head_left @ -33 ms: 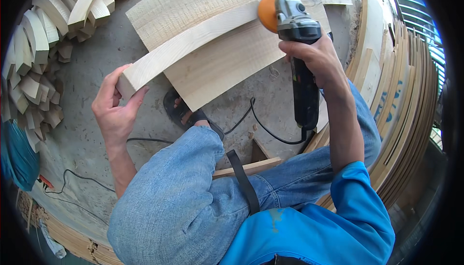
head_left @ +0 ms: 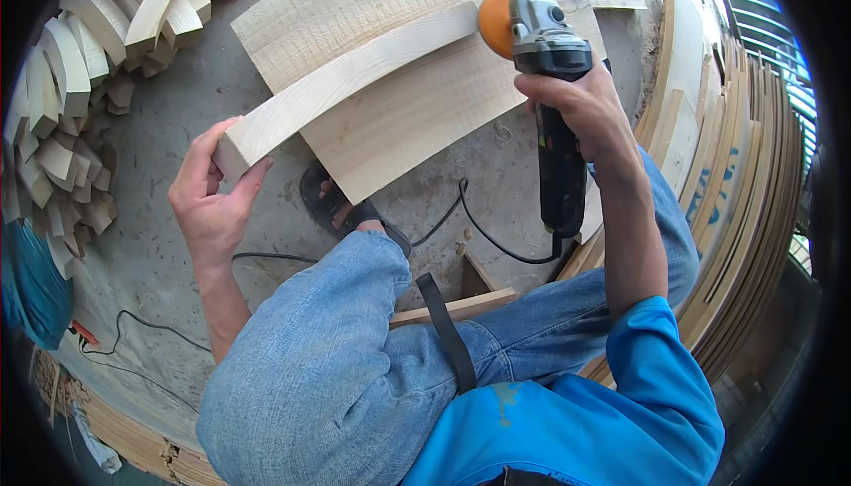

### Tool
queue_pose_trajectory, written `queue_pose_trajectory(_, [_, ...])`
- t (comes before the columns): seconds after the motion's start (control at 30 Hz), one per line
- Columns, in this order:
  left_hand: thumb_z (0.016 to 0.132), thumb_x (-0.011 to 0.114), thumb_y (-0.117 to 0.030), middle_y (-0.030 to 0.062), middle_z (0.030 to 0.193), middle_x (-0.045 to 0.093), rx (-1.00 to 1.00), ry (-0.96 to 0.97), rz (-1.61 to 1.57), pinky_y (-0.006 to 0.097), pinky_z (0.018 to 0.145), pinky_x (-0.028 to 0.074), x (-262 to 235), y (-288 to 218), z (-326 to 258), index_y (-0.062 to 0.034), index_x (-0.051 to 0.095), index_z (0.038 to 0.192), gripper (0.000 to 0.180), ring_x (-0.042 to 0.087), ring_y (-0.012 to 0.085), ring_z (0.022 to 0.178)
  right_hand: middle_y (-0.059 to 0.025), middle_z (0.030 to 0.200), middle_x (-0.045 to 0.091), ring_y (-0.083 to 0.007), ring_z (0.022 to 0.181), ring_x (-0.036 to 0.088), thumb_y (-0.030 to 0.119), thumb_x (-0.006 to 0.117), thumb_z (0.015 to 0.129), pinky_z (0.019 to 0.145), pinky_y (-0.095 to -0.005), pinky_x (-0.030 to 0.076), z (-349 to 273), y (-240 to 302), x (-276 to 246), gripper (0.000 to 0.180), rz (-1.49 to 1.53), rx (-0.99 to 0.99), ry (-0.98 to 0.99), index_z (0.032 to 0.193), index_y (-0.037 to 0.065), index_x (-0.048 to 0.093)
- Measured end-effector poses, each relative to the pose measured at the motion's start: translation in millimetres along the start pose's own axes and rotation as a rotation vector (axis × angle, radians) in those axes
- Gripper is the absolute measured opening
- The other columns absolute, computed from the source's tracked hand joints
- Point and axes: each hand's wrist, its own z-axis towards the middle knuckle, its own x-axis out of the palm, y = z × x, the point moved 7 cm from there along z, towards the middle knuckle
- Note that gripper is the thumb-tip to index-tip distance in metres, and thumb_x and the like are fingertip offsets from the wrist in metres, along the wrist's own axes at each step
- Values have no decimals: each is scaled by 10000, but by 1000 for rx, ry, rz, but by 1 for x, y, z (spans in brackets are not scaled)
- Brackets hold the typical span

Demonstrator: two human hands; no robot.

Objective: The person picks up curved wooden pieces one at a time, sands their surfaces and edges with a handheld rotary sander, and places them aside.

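From the head camera, the left hand (head_left: 211, 200) is clamping the near end of a curved wooden slat (head_left: 350, 78), which is lying across a wide wooden board (head_left: 417, 113) on the concrete floor (head_left: 177, 113). The right hand (head_left: 576, 105) is wrapping tight around a black angle grinder (head_left: 551, 87), its orange sanding disc (head_left: 496, 23) pressing on the slat's far end, beside stacked curved wood pieces (head_left: 80, 87).

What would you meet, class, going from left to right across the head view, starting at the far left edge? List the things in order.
Teal bundle → pile of small curved wood pieces → left hand → sandalled foot → angle grinder in the right hand → stack of long curved strips.
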Motion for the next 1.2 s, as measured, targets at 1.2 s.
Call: queue_pose_trajectory(1.2, [741, 839, 101, 74, 1184, 712, -72, -25, -70, 295, 888, 594, 0, 8, -1, -26, 685, 1247, 544, 685, 152, 1076, -117, 1022, 664, -204, 878, 675, 205, 863, 687, 820, -337, 573, -8, 34, 73, 791, 15, -155, 303, 1337, -80, 513])
